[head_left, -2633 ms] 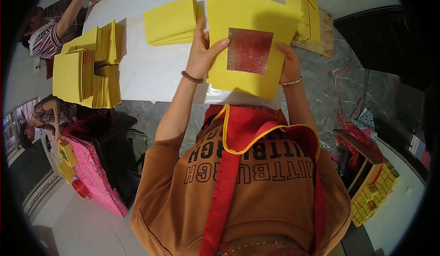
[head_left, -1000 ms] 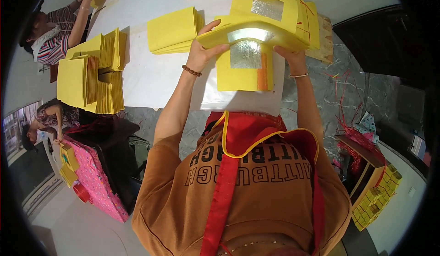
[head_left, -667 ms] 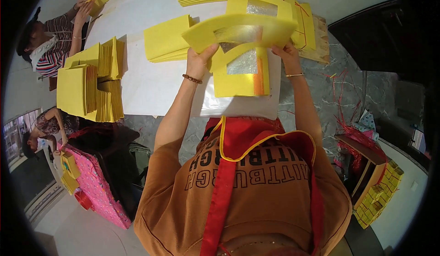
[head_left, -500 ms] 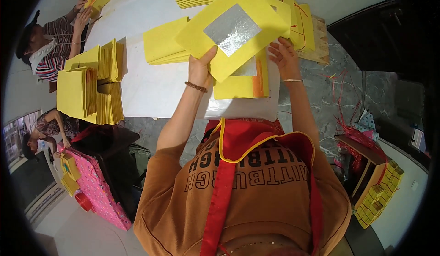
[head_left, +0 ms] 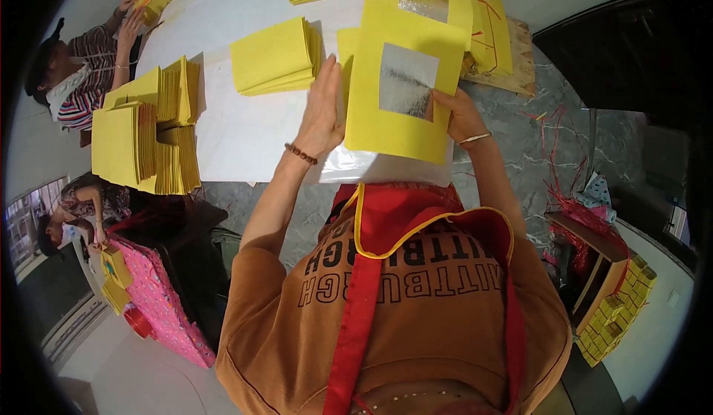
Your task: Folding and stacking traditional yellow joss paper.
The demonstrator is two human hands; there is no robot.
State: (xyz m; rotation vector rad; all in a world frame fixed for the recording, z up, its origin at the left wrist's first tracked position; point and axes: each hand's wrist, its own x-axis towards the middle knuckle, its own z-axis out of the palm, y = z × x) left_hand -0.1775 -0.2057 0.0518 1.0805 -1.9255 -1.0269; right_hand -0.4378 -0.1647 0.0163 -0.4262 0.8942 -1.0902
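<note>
Yellow rectangular sheet bearing a silver foil rectangle: sits over the near edge of the white tabletop; contact with the surface cannot be told. Right hand: grip pinches the sheet's right edge, thumb on top. Left hand, with brown beaded bracelet: grip is unclosed, fingers straight, just beside the sheet's left edge; touch cannot be told. Folded yellow stack: lies to the left hand's upper left. Yellow bundle tied with red string: lies at far right, partly over a wooden board.
</note>
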